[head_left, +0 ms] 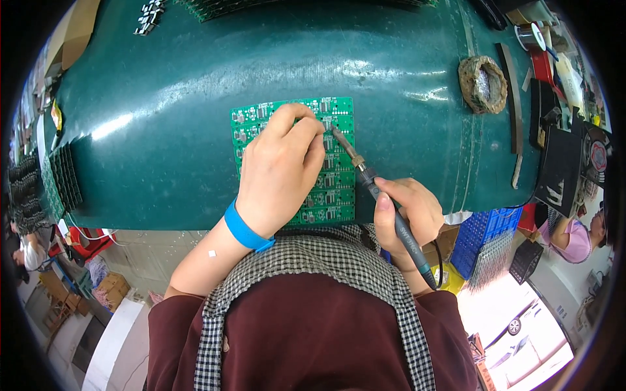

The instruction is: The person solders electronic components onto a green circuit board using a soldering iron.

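Observation:
A green printed circuit board [342,199], a panel of repeated sections with small components, lies flat at the table's near edge. My right hand [412,212] grips a soldering iron [409,244] by its dark handle. The iron slants up and left, its tip at the board's upper right part, close to my left fingertips. My left hand [277,163] rests over the board and covers much of its left and middle. Its thumb and index finger are pinched together; whatever they hold is too small or hidden to make out. A blue wristband [241,227] circles my left wrist.
On the green table [176,156], a rough brown bowl [482,85] and a dark bar [510,98] stand to the right, near a wire spool [529,37]. Stacked boards stand at left [62,176] and far [300,6]. Small pale parts [150,16] lie far left. Another person [570,238] sits at right.

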Motion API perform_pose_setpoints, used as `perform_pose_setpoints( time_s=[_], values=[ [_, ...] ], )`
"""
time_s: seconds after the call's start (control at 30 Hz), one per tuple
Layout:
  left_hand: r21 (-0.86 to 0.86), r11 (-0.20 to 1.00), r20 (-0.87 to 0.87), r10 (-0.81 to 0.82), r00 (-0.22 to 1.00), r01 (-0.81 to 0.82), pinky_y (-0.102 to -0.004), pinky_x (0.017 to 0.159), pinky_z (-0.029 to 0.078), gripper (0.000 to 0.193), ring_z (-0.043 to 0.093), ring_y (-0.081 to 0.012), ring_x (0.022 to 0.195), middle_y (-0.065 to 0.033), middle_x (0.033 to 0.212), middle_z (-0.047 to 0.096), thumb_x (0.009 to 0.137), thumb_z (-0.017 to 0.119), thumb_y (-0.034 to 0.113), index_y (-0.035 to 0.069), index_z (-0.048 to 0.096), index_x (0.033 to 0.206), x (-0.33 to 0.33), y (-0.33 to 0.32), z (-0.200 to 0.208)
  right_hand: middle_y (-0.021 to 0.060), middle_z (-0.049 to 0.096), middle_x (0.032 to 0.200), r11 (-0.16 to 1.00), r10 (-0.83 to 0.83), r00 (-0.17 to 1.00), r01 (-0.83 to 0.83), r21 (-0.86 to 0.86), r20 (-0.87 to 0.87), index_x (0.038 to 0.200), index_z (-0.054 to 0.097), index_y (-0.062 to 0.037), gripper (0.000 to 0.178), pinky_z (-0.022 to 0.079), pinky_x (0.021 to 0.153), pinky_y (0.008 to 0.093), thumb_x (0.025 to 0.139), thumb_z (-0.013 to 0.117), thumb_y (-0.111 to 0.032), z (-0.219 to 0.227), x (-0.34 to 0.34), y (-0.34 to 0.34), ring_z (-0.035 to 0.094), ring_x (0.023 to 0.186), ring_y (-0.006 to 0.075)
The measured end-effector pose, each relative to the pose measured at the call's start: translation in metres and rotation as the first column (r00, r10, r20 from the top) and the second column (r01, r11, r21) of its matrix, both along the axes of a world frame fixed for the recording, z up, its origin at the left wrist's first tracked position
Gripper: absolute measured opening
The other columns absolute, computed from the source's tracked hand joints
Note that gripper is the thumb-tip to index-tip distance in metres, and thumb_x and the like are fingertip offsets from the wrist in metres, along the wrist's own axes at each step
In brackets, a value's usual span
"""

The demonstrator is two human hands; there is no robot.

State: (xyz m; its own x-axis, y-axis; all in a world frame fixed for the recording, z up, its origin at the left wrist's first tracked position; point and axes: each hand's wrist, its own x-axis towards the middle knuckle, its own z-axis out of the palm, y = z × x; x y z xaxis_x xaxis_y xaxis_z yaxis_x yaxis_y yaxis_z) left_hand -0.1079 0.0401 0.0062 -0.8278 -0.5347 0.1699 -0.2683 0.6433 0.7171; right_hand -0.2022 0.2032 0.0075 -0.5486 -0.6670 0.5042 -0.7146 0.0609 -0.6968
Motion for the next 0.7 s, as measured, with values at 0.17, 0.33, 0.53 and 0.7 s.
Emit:
perform_pose_setpoints(
  time_s=[0.17,0.33,0.53,0.7],
  values=[
    [-0.052,0.998,0.016,-0.023,1.0,0.024,-0.0295,0.056,0.046,0.012,0.058,-0.0189,0.065,-0.0072,0.098,0.061,0.077,0.065,0.0,0.003,0.062,0.089,0.001,0.0,0.001,0.0087,0.062,0.062,1.0,-0.006,1.0,0.006,0.012,-0.002,0.084,0.065,0.0015,0.011,0.046,0.046,0.028,0.075,0.065,-0.004,0.002,0.003,0.006,0.06,0.049,0.0199],
    [0.02,0.999,-0.006,-0.026,1.0,0.026,-0.0362,0.062,0.05,0.011,0.061,-0.0291,0.076,-0.0106,0.092,0.058,0.076,0.064,-0.001,0.001,0.057,0.085,0.004,0.0,0.005,0.0101,0.062,0.062,0.998,-0.021,1.0,0.022,-0.056,0.014,0.084,0.065,0.0025,0.01,0.047,0.046,0.0285,0.075,0.064,-0.004,0.002,0.002,0.011,0.06,0.05,0.0213],
    [0.042,0.999,0.008,-0.028,1.0,0.028,-0.0294,0.058,0.046,0.014,0.058,-0.0196,0.072,-0.0084,0.104,0.059,0.076,0.063,-0.002,0.002,0.059,0.088,0.009,0.006,0.004,0.0101,0.062,0.061,0.999,0.008,1.0,-0.009,-0.031,-0.012,0.082,0.064,0.0028,0.009,0.047,0.045,0.0288,0.074,0.063,-0.002,0.002,0.003,0.012,0.06,0.049,0.0214],
    [0.052,0.998,0.039,-0.039,0.998,0.037,-0.0295,0.058,0.046,0.015,0.057,-0.0204,0.07,-0.0086,0.101,0.056,0.075,0.063,-0.003,0.002,0.059,0.089,0.009,0.007,0.004,0.009,0.062,0.061,1.0,0.022,1.0,-0.023,-0.019,-0.017,0.081,0.064,0.0024,0.009,0.047,0.045,0.0286,0.073,0.063,-0.001,0.0,0.003,0.012,0.06,0.049,0.0209]
  ],
)
